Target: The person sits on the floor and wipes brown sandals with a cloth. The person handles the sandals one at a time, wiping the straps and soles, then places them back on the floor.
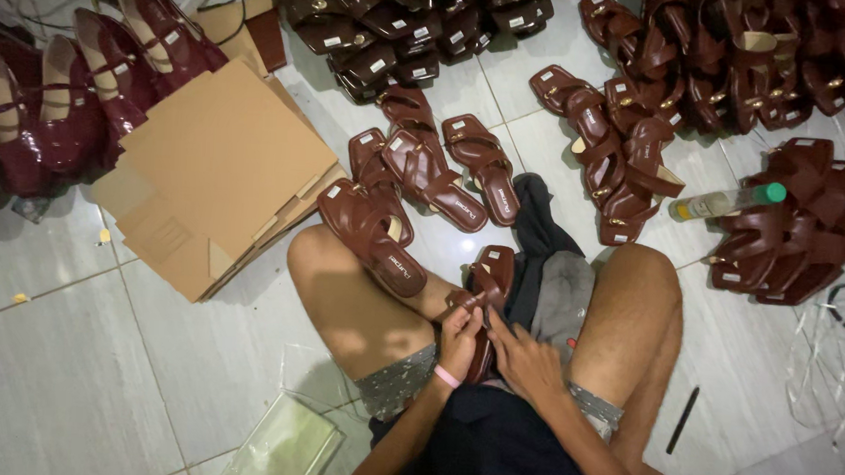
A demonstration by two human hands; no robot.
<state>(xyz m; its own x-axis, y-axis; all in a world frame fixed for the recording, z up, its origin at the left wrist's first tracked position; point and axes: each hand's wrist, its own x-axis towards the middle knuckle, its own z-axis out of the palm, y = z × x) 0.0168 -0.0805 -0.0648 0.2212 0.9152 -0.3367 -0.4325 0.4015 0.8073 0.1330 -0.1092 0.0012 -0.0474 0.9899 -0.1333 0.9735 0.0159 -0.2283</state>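
I sit cross-legged on a tiled floor. My left hand (458, 342) and my right hand (524, 358) both grip one brown strappy sandal (489, 277) held over my lap, fingers pinching its strap. A second brown sandal (378, 234) rests sole-side down on my left knee. A dark grey cloth (545, 270) lies between my legs under the held sandal.
Loose brown sandals (448, 168) lie just ahead; large heaps (719, 61) fill the far right and top. Flat cardboard pieces (219, 174) and maroon shoes (62, 94) sit at left. A green-capped bottle (728, 201), a black pen (683, 420) and clear plastic bags (284, 443) lie nearby.
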